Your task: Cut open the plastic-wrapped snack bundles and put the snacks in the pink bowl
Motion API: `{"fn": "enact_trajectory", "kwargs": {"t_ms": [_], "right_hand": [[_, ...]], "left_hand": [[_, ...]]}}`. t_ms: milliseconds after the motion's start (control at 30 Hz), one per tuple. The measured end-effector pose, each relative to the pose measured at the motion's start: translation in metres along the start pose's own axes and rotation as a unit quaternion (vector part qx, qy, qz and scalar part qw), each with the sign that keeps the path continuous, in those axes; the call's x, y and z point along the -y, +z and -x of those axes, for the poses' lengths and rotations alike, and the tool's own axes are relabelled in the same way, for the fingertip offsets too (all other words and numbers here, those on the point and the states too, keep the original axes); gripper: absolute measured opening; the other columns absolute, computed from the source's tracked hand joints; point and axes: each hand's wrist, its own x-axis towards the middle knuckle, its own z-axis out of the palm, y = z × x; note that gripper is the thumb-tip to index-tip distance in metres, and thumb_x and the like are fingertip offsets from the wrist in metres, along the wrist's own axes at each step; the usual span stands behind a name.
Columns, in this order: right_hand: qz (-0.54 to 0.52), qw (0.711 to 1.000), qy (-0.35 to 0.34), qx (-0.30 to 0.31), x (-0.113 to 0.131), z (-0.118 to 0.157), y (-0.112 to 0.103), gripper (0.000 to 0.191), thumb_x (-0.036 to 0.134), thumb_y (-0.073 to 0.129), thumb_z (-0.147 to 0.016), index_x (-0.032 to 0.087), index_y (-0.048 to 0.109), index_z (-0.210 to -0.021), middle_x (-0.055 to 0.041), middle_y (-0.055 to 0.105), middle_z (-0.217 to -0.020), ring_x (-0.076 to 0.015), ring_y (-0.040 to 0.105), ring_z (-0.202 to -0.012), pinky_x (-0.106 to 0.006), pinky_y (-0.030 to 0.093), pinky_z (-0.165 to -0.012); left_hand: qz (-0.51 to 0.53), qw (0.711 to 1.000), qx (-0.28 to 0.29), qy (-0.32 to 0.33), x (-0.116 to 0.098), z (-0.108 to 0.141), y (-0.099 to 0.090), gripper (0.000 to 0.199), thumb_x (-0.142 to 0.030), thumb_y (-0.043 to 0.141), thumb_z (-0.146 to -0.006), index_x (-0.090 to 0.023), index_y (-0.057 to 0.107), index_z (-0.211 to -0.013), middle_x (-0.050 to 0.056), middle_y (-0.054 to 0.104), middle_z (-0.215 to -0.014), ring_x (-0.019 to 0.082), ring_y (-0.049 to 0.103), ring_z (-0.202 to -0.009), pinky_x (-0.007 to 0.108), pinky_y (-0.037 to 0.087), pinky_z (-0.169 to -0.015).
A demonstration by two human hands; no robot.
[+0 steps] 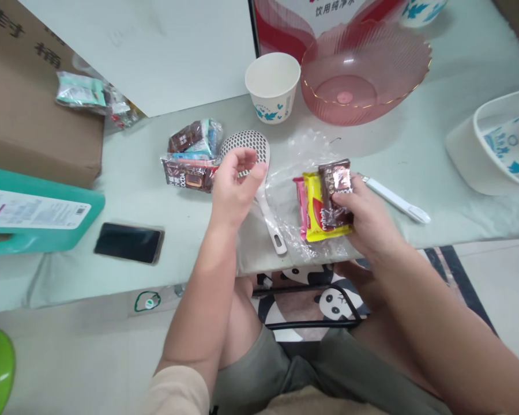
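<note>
My right hand point(365, 213) grips a brown snack packet point(335, 181) at its right edge, thumb on top. Beside and partly under that packet lie a yellow packet point(315, 210) and a pink one point(301, 202), over a clear plastic bag point(309, 155). My left hand point(240, 181) is raised with its fingers curled apart and nothing in them, above a white slotted skimmer point(268, 216). Left of it, several wrapped snacks point(190, 158) sit in a small pile, brown and light blue. A white utility knife point(395, 199) rests to the right of my right hand.
A white paper cup point(272, 86) and a pink ribbed bowl point(363, 80) stand at the back. A white basin point(480, 150) is at the right. A phone point(130, 242), a teal container point(69, 204) and a cardboard box point(38, 127) occupy the left.
</note>
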Motion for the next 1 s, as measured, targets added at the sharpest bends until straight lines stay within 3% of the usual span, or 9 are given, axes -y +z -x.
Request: {"fn": "enact_trajectory", "kwargs": {"t_ms": [67, 133, 233, 400, 533, 667, 733, 833, 1000], "right_hand": [[0.049, 0.998, 0.009, 0.036, 0.000, 0.003, -0.003, 0.046, 0.034, 0.080, -0.065, 0.032, 0.066, -0.109, 0.0029, 0.072, -0.100, -0.0232, 0.067, -0.091, -0.039, 0.055, -0.079], [0.080, 0.995, 0.010, 0.065, 0.000, 0.005, -0.005, 0.051, 0.036, 0.083, -0.065, 0.034, 0.066, -0.112, 0.0021, 0.072, -0.105, -0.0254, 0.067, -0.098, -0.042, 0.055, -0.085], [0.092, 0.993, 0.005, 0.074, 0.000, 0.005, -0.007, 0.049, 0.038, 0.082, -0.066, 0.035, 0.065, -0.112, 0.0009, 0.072, -0.107, -0.0272, 0.067, -0.100, -0.046, 0.054, -0.089], [0.051, 0.998, 0.016, 0.034, 0.001, 0.003, -0.003, 0.044, 0.033, 0.077, -0.065, 0.033, 0.066, -0.107, 0.0035, 0.070, -0.096, -0.0212, 0.067, -0.085, -0.038, 0.054, -0.076], [-0.032, 0.998, 0.035, 0.034, 0.003, 0.004, 0.001, 0.041, 0.032, 0.076, -0.062, 0.028, 0.065, -0.101, 0.0038, 0.068, -0.085, -0.0179, 0.065, -0.074, -0.034, 0.054, -0.066], [-0.110, 0.990, 0.080, 0.041, 0.004, 0.004, 0.003, 0.034, 0.043, 0.071, -0.065, 0.026, 0.065, -0.095, -0.0025, 0.070, -0.085, -0.0248, 0.069, -0.078, -0.041, 0.058, -0.066], [-0.156, 0.983, 0.093, 0.024, 0.007, 0.003, 0.004, 0.035, 0.048, 0.066, -0.069, 0.025, 0.067, -0.095, -0.0054, 0.073, -0.089, -0.0250, 0.069, -0.079, -0.040, 0.057, -0.063], [-0.226, 0.968, 0.106, 0.006, 0.011, 0.003, 0.005, 0.039, 0.048, 0.059, -0.071, 0.024, 0.071, -0.099, -0.0055, 0.075, -0.096, -0.0187, 0.065, -0.074, -0.030, 0.050, -0.053], [-0.276, 0.952, 0.128, 0.037, 0.009, 0.002, 0.003, 0.035, 0.050, 0.061, -0.070, 0.024, 0.071, -0.091, -0.0037, 0.071, -0.088, -0.0142, 0.060, -0.069, -0.025, 0.047, -0.052]], "left_hand": [[-0.105, 0.992, 0.068, 0.032, -0.003, 0.001, 0.001, 0.040, -0.042, 0.085, -0.071, -0.023, 0.068, -0.102, 0.006, 0.073, -0.114, 0.021, 0.067, -0.106, 0.032, 0.054, -0.085], [-0.181, 0.978, 0.101, 0.017, -0.002, 0.002, 0.004, 0.043, -0.043, 0.086, -0.072, -0.021, 0.069, -0.105, 0.007, 0.075, -0.115, 0.021, 0.069, -0.099, 0.033, 0.053, -0.082], [-0.214, 0.973, 0.084, -0.011, 0.003, 0.002, 0.007, 0.019, -0.037, 0.074, -0.087, -0.019, 0.069, -0.089, 0.003, 0.075, -0.086, 0.016, 0.065, -0.072, 0.031, 0.050, -0.070], [-0.067, 0.998, -0.015, 0.007, 0.004, -0.003, 0.000, 0.025, -0.028, 0.068, -0.093, -0.020, 0.061, -0.070, -0.003, 0.059, -0.060, 0.009, 0.053, -0.055, 0.024, 0.041, -0.054], [0.109, 0.980, -0.121, -0.110, -0.009, -0.006, -0.001, 0.030, -0.030, 0.069, -0.094, -0.021, 0.054, -0.070, -0.006, 0.046, -0.054, 0.005, 0.033, -0.041, 0.023, 0.020, -0.039], [0.213, 0.952, -0.126, -0.179, -0.014, -0.008, -0.001, 0.041, -0.051, 0.078, -0.086, -0.022, 0.054, -0.071, -0.005, 0.047, -0.059, 0.003, 0.030, -0.041, 0.024, 0.013, -0.037], [0.232, 0.949, -0.100, -0.188, -0.012, -0.008, -0.002, 0.049, -0.067, 0.079, -0.078, -0.023, 0.058, -0.075, -0.004, 0.050, -0.062, 0.004, 0.036, -0.043, 0.025, 0.018, -0.037], [0.231, 0.943, -0.008, -0.238, -0.005, -0.005, -0.001, 0.054, -0.076, 0.074, -0.076, -0.023, 0.065, -0.082, 0.001, 0.059, -0.066, 0.010, 0.052, -0.049, 0.026, 0.034, -0.038], [0.211, 0.909, 0.162, -0.322, -0.006, 0.007, 0.008, 0.041, -0.055, 0.086, -0.070, -0.019, 0.068, -0.079, 0.005, 0.069, -0.073, 0.012, 0.063, -0.056, 0.022, 0.048, -0.045]]}}
